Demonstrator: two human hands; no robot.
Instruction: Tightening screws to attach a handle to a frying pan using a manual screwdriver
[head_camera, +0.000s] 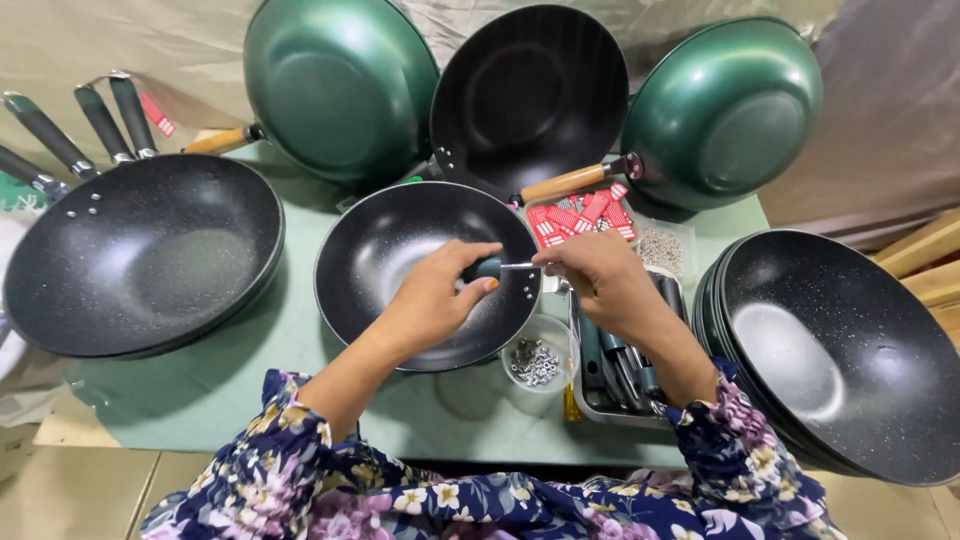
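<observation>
Left hand (440, 290): hovered over the central black pan (385, 255), fingers curled shut around a small dark screwdriver handle (488, 268).
Right hand (600, 278): sat at the pan's right rim, fingertips pinched closed on the thin metal shaft (520, 265) coming out of that handle.
Central black pan: lay on the green table (220, 385), directly before the person; two rivets showed on its right wall, just beside the tool.
Clear cup (540, 355): stood just below the right hand, holding small metal screws.
Metal tray (615, 380): sat under the right forearm, filled with dark handles.
Red tags (580, 215): lay piled behind the hands, near the wooden handle of a green pan (725, 110).
Stacked black pans (840, 350): stood at the right, nested.
Large black pan (140, 255): rested at the left, well apart from the hands.
Rear pans: one green (335, 85) and one black (530, 90), propped upright.
</observation>
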